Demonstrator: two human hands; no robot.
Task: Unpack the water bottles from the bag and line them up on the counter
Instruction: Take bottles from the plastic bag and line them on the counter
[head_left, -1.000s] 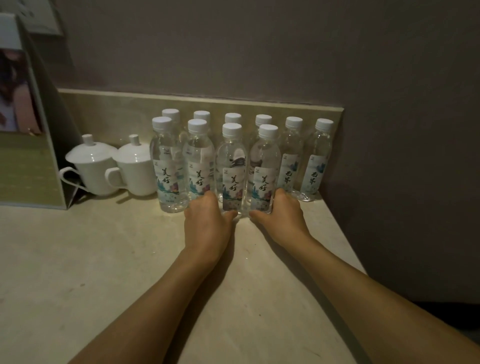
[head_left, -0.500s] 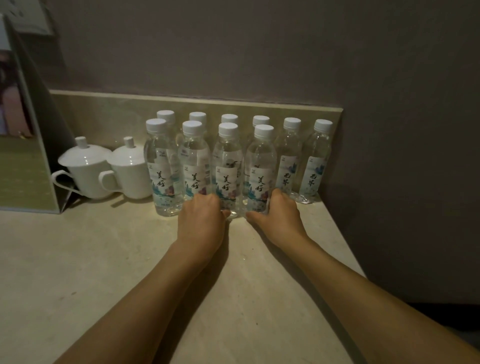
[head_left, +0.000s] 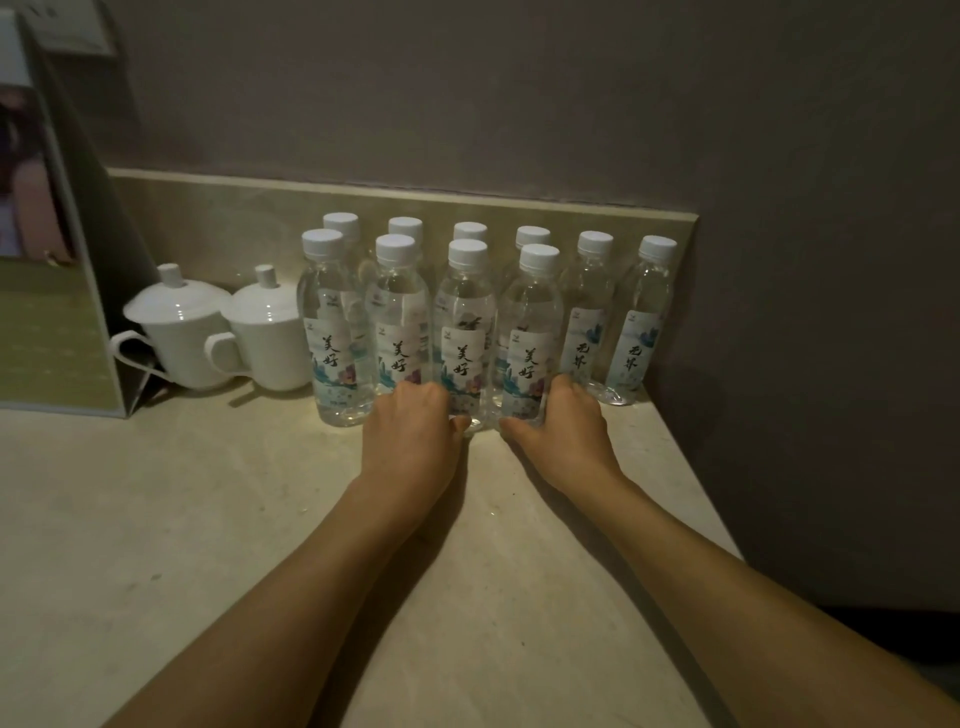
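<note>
Left hand (head_left: 415, 431): I've curled it round the base of a front-row bottle (head_left: 399, 332).
Right hand (head_left: 563, 426): gripping the end bottle (head_left: 530, 343).
Change: both slid back toward the rear row (head_left: 595, 306); lining-up looks nearly finished.

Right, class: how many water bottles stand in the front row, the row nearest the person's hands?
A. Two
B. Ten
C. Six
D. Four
D: four white-capped bottles form the front row, with the left hand and right hand at their bases, while six more stand in the back row along the backsplash.
</note>
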